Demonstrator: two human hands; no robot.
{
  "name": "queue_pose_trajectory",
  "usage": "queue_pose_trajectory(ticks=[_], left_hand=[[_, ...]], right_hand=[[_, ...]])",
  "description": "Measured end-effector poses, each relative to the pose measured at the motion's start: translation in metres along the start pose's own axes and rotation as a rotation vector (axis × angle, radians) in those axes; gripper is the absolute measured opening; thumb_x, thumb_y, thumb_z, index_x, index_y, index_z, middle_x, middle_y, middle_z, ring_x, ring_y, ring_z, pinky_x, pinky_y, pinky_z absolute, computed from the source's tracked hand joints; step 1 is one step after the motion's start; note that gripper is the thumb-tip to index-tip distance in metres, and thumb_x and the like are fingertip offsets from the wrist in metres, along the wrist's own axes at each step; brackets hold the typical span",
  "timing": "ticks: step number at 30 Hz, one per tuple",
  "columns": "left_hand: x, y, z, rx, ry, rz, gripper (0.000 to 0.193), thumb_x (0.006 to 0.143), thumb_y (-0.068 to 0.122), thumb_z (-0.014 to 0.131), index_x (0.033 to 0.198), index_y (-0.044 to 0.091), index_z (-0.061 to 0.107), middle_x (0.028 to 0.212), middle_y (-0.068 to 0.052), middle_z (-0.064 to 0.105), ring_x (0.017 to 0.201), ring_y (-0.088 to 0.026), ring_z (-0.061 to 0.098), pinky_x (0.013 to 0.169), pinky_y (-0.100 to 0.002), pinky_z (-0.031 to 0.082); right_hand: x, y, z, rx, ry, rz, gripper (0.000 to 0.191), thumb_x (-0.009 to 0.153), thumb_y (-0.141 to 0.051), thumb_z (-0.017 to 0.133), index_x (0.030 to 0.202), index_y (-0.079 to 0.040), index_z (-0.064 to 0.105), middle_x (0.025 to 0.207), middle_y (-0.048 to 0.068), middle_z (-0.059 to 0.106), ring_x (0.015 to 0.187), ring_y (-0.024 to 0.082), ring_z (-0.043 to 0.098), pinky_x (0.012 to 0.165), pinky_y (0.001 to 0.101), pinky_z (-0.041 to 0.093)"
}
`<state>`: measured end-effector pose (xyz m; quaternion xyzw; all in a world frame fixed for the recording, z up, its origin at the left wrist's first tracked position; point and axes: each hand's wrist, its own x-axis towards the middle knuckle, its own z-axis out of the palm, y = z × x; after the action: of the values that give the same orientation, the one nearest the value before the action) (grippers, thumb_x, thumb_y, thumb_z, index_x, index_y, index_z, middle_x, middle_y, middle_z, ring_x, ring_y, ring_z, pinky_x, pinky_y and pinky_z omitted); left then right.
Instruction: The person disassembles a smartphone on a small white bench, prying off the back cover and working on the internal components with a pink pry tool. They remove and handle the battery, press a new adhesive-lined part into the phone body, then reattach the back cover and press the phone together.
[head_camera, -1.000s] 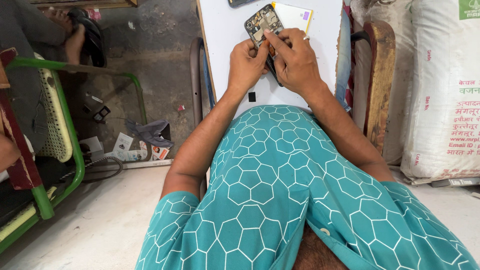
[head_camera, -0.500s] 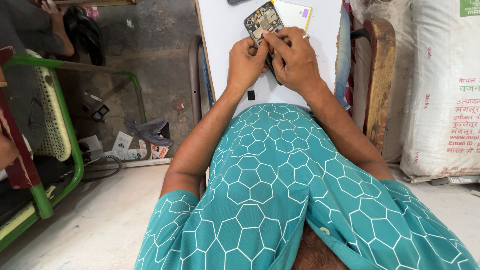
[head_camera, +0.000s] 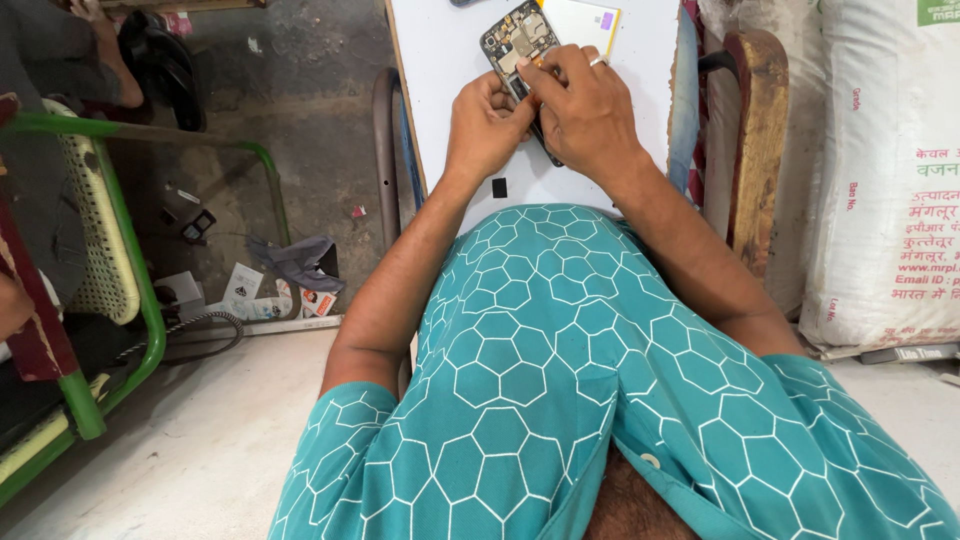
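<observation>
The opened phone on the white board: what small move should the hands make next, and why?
Probably keep the left hand steadying the opened phone while the right hand works its fingertips at the exposed inner parts. Both hands already meet on the phone's lower half, and its insides lie uncovered.

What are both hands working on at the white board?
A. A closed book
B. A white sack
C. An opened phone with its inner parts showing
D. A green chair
C: the left hand and right hand meet on an opened phone, whose inner parts show, on the white board.
</observation>
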<state>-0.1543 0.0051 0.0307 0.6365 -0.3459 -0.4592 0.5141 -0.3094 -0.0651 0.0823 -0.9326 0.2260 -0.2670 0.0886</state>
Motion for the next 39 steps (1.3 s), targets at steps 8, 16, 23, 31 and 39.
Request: queue_pose_trajectory(ticks=[8, 16, 23, 31, 39], left_hand=[[0.014, -0.020, 0.005, 0.067, 0.073, 0.144, 0.028, 0.087, 0.025, 0.075, 0.101, 0.000, 0.073, 0.078, -0.009, 0.075, 0.067, -0.011, 0.067, 0.060, -0.030, 0.055], [0.006, 0.014, -0.009, 0.121, 0.069, 0.034, 0.029, 0.089, 0.028, 0.072, 0.090, -0.001, 0.072, 0.069, -0.010, 0.074, 0.058, -0.015, 0.071, 0.054, -0.030, 0.056], [0.008, 0.016, -0.009, 0.105, 0.062, 0.037, 0.030, 0.089, 0.028, 0.072, 0.089, -0.002, 0.070, 0.070, -0.011, 0.074, 0.058, -0.014, 0.072, 0.052, -0.029, 0.056], [0.008, 0.017, -0.008, 0.117, 0.068, 0.037, 0.031, 0.089, 0.028, 0.072, 0.088, -0.002, 0.070, 0.068, -0.010, 0.073, 0.057, -0.014, 0.071, 0.052, -0.028, 0.056], [0.007, 0.020, -0.009, 0.095, 0.056, 0.042, 0.028, 0.089, 0.026, 0.072, 0.086, -0.002, 0.070, 0.067, -0.010, 0.073, 0.057, -0.013, 0.071, 0.051, -0.028, 0.056]], right_hand=[[0.005, -0.006, 0.009, 0.059, 0.135, 0.052, 0.039, 0.089, -0.002, 0.070, 0.126, -0.012, 0.074, 0.110, 0.013, 0.068, 0.094, 0.032, 0.067, 0.079, 0.0424, 0.055], [0.009, -0.010, 0.012, -0.032, 0.108, 0.058, 0.045, 0.087, -0.004, 0.070, 0.130, -0.017, 0.075, 0.111, 0.009, 0.066, 0.091, 0.029, 0.065, 0.079, 0.0400, 0.056], [0.009, -0.009, 0.013, -0.060, 0.107, 0.065, 0.048, 0.085, -0.004, 0.070, 0.130, -0.017, 0.075, 0.113, 0.010, 0.065, 0.091, 0.030, 0.065, 0.079, 0.0396, 0.056], [0.011, -0.010, 0.012, -0.037, 0.093, 0.071, 0.046, 0.085, -0.004, 0.070, 0.130, -0.017, 0.074, 0.113, 0.011, 0.065, 0.092, 0.031, 0.065, 0.081, 0.0413, 0.056], [0.010, -0.007, 0.010, 0.018, 0.068, 0.082, 0.046, 0.085, -0.003, 0.069, 0.129, -0.015, 0.073, 0.114, 0.012, 0.064, 0.095, 0.033, 0.064, 0.083, 0.0419, 0.056]])
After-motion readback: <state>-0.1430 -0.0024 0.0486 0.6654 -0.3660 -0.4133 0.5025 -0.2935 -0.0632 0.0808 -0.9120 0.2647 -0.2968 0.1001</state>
